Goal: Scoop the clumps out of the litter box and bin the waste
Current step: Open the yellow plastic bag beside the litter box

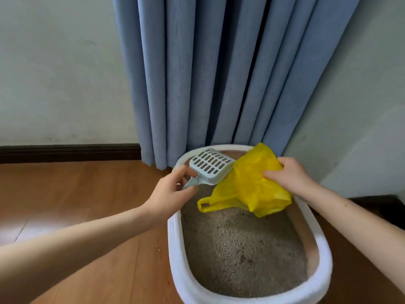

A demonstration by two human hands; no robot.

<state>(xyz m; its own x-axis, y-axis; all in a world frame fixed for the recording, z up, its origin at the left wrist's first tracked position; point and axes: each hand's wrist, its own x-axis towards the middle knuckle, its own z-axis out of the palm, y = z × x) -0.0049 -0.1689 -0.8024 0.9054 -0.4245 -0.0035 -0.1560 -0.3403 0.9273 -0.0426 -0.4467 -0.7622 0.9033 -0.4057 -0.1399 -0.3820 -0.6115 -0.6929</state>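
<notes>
A white oval litter box (175,255) full of grey-brown litter (238,249) stands on the floor in front of me. My left hand (173,191) pinches the handle of a pale blue slotted scoop (210,166), held over the far left of the box. The scoop's basket looks to hold nothing. My right hand (289,175) grips a crumpled yellow plastic bag (249,183) over the far end of the box. One bag handle hangs down close to the litter. The bag covers the scoop's right edge.
A blue curtain (219,73) hangs right behind the box. Pale walls stand left and right, with a dark skirting board (65,152) at the left. The floor (76,194) is brown wood, with a few crumbs (157,249) beside the box.
</notes>
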